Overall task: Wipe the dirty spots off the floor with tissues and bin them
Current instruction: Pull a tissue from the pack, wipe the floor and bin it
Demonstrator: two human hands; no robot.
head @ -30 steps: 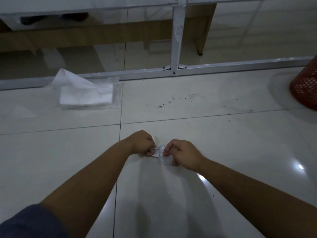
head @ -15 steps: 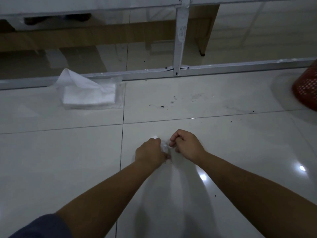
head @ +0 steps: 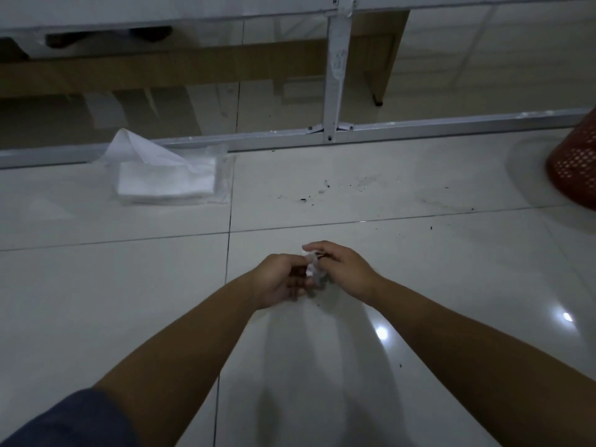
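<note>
A small crumpled white tissue [head: 310, 265] is pinched between my left hand [head: 283, 280] and my right hand [head: 345, 269], just above the white tiled floor [head: 419, 269] at the middle of the view. Both hands hold the tissue, with most of it hidden between the fingers. Dark specks of dirt [head: 317, 191] lie scattered on the tile beyond my hands. An open pack of white tissues [head: 166, 177] sits on the floor at the far left, one sheet sticking up. The red mesh bin [head: 575, 162] stands at the right edge, partly cut off.
A grey metal frame rail [head: 419, 127] runs across the floor behind the dirt, with an upright post [head: 337, 69] rising from it. Glass and wooden furniture stand behind it. A few loose specks [head: 430, 228] dot the tile to the right.
My hands have lifted slightly and shifted forward while working the tissue between them; the left hand has turned palm-up under it. The camera moved a little closer to the floor.
</note>
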